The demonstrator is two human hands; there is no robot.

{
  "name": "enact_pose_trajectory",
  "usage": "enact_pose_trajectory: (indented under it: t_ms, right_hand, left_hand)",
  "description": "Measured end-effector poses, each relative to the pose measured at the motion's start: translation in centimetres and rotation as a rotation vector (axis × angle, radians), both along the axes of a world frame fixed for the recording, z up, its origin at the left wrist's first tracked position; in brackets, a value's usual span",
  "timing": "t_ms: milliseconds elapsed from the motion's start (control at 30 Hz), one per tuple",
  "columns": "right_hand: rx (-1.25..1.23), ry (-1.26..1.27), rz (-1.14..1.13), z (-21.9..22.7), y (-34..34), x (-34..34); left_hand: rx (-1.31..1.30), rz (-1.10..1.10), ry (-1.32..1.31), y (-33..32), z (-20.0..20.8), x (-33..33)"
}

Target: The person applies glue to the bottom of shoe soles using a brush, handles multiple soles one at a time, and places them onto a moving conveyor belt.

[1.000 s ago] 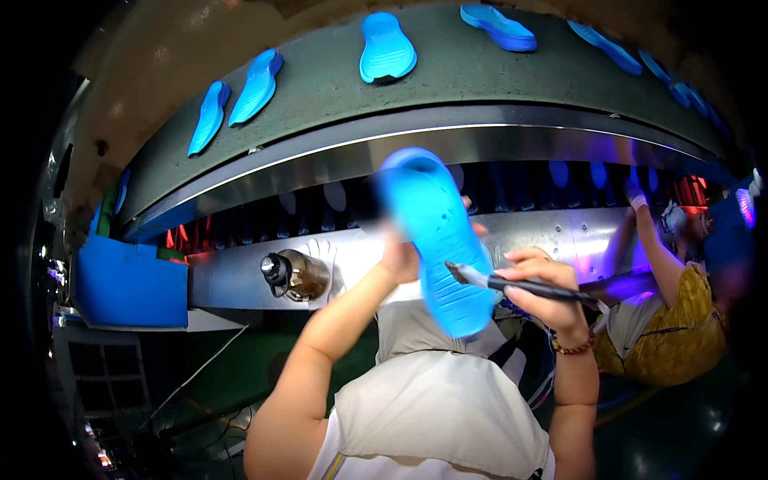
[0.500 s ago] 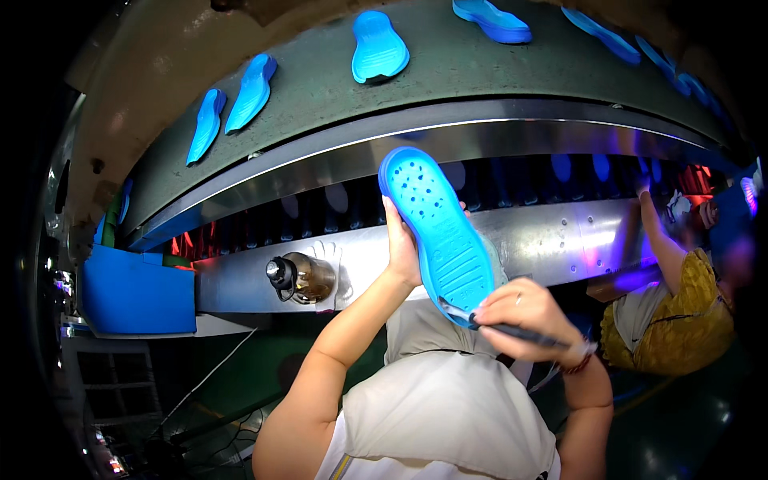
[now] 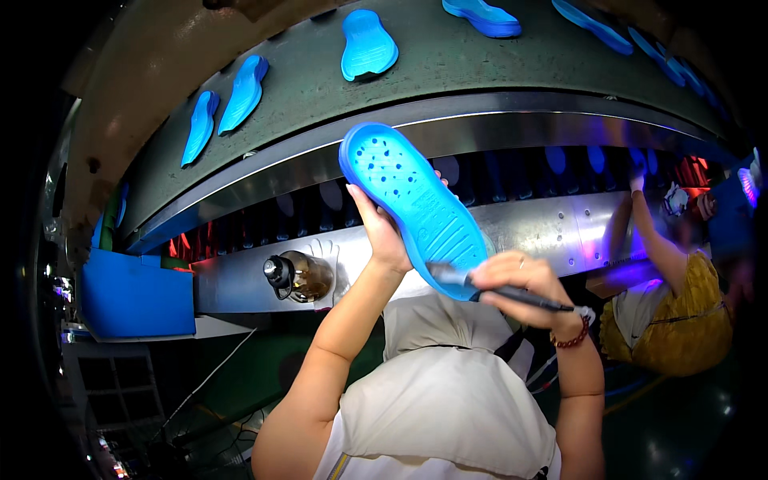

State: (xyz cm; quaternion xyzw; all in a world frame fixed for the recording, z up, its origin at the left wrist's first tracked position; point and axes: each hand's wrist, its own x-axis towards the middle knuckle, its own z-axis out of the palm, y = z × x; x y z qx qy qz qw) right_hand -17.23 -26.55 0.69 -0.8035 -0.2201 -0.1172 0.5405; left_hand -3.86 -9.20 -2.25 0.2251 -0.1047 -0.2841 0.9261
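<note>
Blue sole [image 3: 416, 212] centre frame, tilted. Left hand [image 3: 382, 240] curled under it, thumb at left edge; right hand [image 3: 528, 280] closed around brush [image 3: 538, 301], blurred tip at sole's lower end. Probably light, bendy foam, not fragile, maybe slick if wet; best held by side edges.

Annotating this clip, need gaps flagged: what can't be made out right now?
All head view:
Brush: bristles smeared by motion blur.
Left grip: most fingers hidden behind the blue sole.
Blue sole's far face: turned away from the camera.
Sole on the belt, upper right: cut off by top edge.
</note>
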Motion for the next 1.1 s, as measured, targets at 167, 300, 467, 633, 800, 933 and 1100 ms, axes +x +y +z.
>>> enact_pose_trajectory:
  t_ms: [167, 300, 467, 633, 800, 933, 1100]
  right_hand:
    - [0.314, 0.134, 0.273, -0.9, -1.7, -0.3]
    - [0.159, 0.127, 0.018, -1.3, -1.4, 0.2]
    - [0.635, 0.319, 0.247, -2.0, -2.3, 0.0]
    - [0.750, 0.385, -0.010, -2.8, -1.4, 0.9]
    - [1.145, 0.381, 0.053, -0.9, 0.6, 0.8]
    - [0.961, 0.309, -0.109, -1.1, 2.2, 0.5]
    - [0.453, 0.034, -0.314, -0.7, 4.3, -0.6]
  left_hand:
    - [-0.050, -0.068, -0.082, 0.7, 1.1, 0.6]
    - [-0.012, -0.103, -0.089, -0.2, 2.0, 1.0]
    - [-0.016, -0.094, -0.088, -0.5, 3.8, 0.7]
    - [0.011, -0.013, -0.086, -0.8, 4.8, 1.5]
    - [0.051, -0.114, -0.096, -0.2, 3.6, 0.1]
    - [-0.188, -0.119, -0.023, -1.7, 3.3, -3.5]
    - [-0.061, -0.070, -0.046, -1.1, 2.1, -2.8]
